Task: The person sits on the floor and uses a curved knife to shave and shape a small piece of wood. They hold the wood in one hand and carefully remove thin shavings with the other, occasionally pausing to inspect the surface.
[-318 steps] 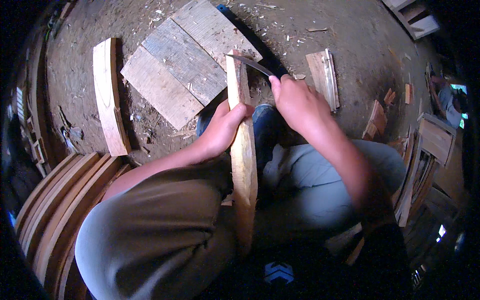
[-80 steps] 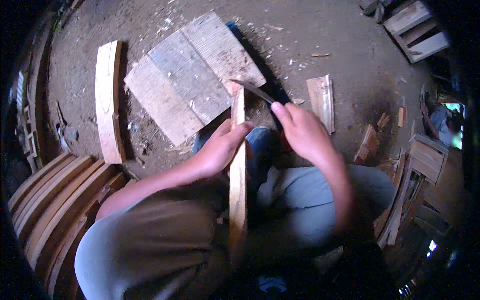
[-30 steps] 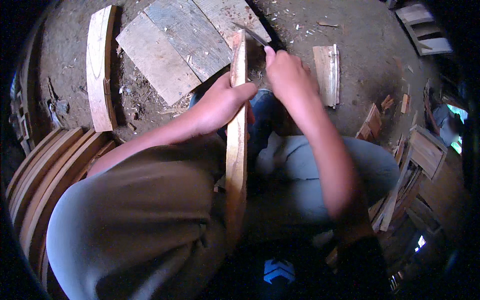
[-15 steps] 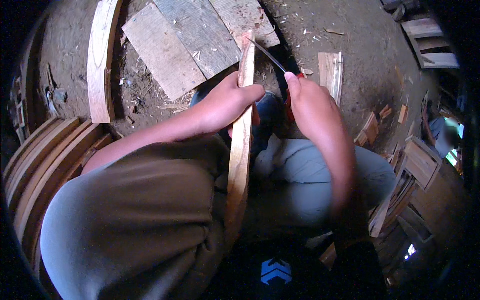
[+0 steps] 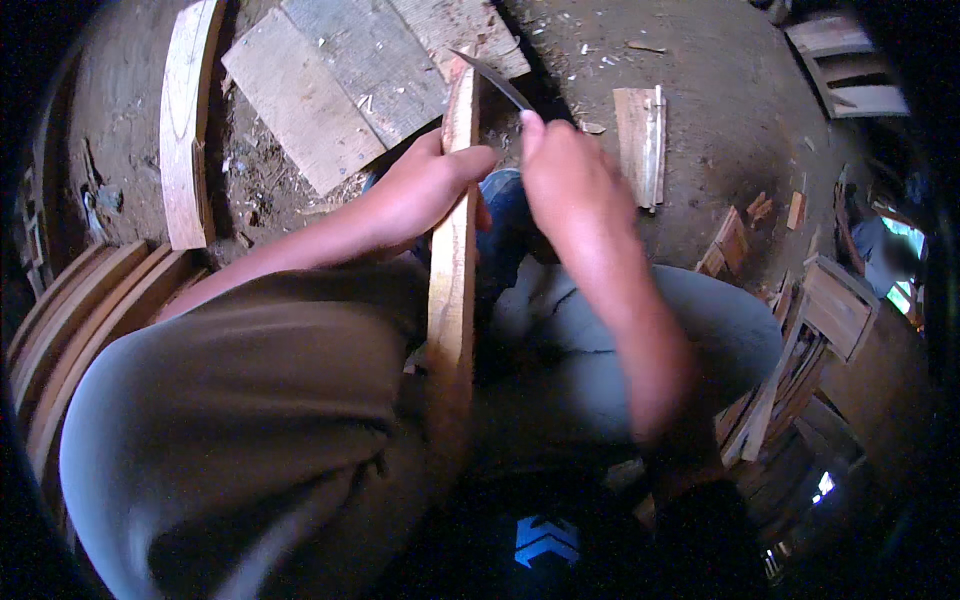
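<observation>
The dirt floor point(image 5: 740, 110) is spreading beneath everything; trousered legs point(image 5: 230, 400) are filling the near side, knees apart; on the near left, a row of curved timbers point(image 5: 110, 312) is standing close together; on the far side, a panel of three boards point(image 5: 350, 75) is lying at a slant; left of it, a curved plank point(image 5: 183, 130) is lying on the floor; between the legs, a long wooden strip point(image 5: 452, 270) is reaching from the near side toward the panel; to the right, a short board point(image 5: 632, 140) is lying apart; the left hand's grip point(image 5: 435, 185) is clasping the strip near its far end; the right hand's grip point(image 5: 575, 172) is clasping a dark curved knife point(image 5: 500, 85) at its near end; the blade is slanting leftward across the strip's far tip, though I cannot tell whether they are touching; a pale wood sliver point(image 5: 647, 47) is lying far right
</observation>
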The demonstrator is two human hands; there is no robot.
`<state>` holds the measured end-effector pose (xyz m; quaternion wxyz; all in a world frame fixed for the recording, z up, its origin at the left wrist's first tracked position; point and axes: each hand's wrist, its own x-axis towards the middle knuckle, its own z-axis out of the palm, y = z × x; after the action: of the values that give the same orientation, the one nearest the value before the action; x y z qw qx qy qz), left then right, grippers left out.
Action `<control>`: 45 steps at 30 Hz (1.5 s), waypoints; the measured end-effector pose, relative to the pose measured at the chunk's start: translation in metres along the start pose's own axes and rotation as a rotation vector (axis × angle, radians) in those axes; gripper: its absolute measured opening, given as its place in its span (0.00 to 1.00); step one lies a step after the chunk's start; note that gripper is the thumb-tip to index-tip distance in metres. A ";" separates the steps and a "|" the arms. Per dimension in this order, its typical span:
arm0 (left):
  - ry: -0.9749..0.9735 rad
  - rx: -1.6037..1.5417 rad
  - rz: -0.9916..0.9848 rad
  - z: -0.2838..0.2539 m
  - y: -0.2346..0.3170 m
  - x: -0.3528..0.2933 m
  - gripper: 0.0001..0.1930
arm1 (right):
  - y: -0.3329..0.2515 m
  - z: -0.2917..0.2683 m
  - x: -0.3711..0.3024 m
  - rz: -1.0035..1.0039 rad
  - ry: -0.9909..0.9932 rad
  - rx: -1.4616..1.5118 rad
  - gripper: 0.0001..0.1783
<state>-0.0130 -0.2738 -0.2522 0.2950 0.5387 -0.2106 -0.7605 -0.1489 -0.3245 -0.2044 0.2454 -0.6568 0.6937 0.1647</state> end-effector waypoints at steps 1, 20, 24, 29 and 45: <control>0.002 -0.002 0.023 -0.004 -0.003 -0.006 0.14 | -0.009 -0.001 0.004 -0.014 0.005 0.020 0.30; -0.082 0.029 0.041 -0.002 0.010 -0.005 0.14 | 0.023 -0.020 -0.004 -0.069 -0.130 0.114 0.31; -0.104 0.055 0.005 -0.001 0.012 -0.004 0.15 | 0.017 -0.022 -0.002 -0.031 -0.125 0.059 0.30; -0.076 -0.011 0.021 -0.003 0.007 -0.006 0.13 | 0.007 -0.011 0.000 -0.009 -0.064 0.007 0.29; -0.045 0.063 0.027 0.004 -0.003 0.005 0.13 | 0.010 0.014 0.035 -0.013 0.075 0.169 0.28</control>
<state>-0.0187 -0.2746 -0.2563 0.2833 0.5277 -0.2480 -0.7614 -0.1579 -0.3449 -0.2360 0.2749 -0.6440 0.7095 0.0793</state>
